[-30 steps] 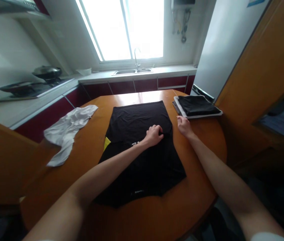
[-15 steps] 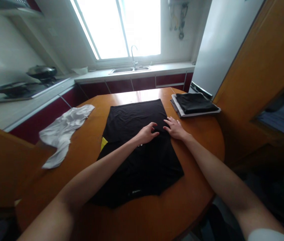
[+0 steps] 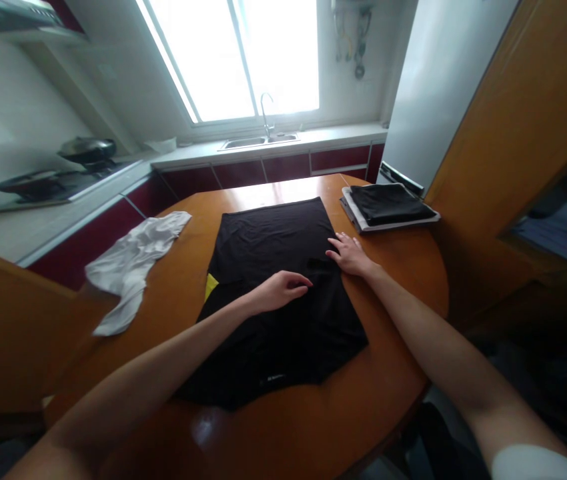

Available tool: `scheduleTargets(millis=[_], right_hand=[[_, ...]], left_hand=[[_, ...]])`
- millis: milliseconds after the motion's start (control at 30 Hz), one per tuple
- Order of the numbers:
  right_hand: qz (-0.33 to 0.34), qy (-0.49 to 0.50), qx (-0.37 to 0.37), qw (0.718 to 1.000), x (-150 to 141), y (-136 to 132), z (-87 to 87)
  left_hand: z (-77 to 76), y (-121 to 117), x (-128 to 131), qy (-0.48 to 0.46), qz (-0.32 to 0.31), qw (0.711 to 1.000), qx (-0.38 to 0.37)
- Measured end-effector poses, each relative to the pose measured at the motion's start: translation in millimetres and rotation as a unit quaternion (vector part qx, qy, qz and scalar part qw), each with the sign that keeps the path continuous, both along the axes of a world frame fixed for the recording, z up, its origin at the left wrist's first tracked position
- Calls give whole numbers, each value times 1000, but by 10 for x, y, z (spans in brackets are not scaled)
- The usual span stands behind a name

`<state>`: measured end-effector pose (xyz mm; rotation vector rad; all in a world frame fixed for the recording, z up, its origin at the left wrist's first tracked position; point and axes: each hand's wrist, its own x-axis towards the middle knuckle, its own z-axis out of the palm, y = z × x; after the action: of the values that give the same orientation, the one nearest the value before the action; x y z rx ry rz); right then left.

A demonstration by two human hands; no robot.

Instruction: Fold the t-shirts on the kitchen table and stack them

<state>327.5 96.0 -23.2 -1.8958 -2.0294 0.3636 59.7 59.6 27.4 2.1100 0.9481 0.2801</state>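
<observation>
A black T-shirt (image 3: 273, 240) lies spread on a round wooden table (image 3: 388, 320), with a bit of yellow (image 3: 211, 285) showing at its left edge. My left hand (image 3: 279, 291) rests on the middle of the shirt, fingers loosely curled and apart, holding nothing. My right hand (image 3: 348, 253) lies flat on the shirt's right edge, fingers stretched out.
A crumpled white cloth (image 3: 131, 263) lies at the table's left side. A stack of folded dark and white clothes (image 3: 388, 207) sits at the back right. Beyond are a counter with a sink (image 3: 256, 141), a stove with a pan (image 3: 86, 150), and wooden panels on the right.
My left hand has slid back toward me along the shirt and loosened. My right hand moved from the table's bare wood onto the shirt's right edge and flattened.
</observation>
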Motion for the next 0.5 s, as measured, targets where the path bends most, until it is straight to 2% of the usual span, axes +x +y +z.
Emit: scheduleTargets(millis=[133,200,367,500], right_hand=[[-1,-1,4,1000,-12,-14,2],[1,4,11,1000,-10,-5,-11],[-31,81,89,992,82,105,-67],[-54,143,164,975,172,175,-83]], left_hand=[[-51,-57,12,-46,31,996,76],[-68,-97,-1,-38,45,993,101],[-73,-258,-69,60,30,988,142],[-13,-310,-3,137,29,959,247]])
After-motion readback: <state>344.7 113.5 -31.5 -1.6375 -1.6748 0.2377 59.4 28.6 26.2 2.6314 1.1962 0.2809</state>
